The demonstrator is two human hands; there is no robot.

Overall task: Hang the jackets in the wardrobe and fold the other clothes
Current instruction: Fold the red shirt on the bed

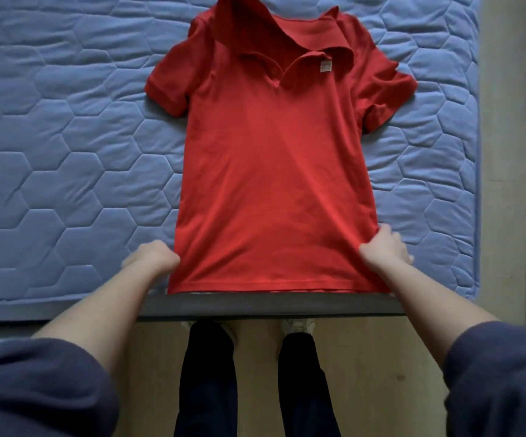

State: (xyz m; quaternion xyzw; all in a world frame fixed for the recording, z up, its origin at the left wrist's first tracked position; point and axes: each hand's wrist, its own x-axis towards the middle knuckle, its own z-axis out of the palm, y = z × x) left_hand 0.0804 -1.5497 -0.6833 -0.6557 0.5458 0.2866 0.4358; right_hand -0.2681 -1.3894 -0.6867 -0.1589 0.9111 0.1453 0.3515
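Head: red polo (271, 171), hexagon-quilted mattress (66, 137)

Hidden parts of the red polo shirt (274, 171)
At twelve o'clock the frame cuts its collar (255, 29); we cannot read the tiny label (326, 65); toward six, the left hand (151, 255) and blurred right hand (384, 247) bury fingertips in cloth.

Both bare forearms are reaching forward, with dark blue sleeves bunching at the elbows. The left hand (152, 257) is curling round the left edge of the red polo shirt (268, 171) just above its hem. The right hand (385, 247) is pinching the opposite edge.
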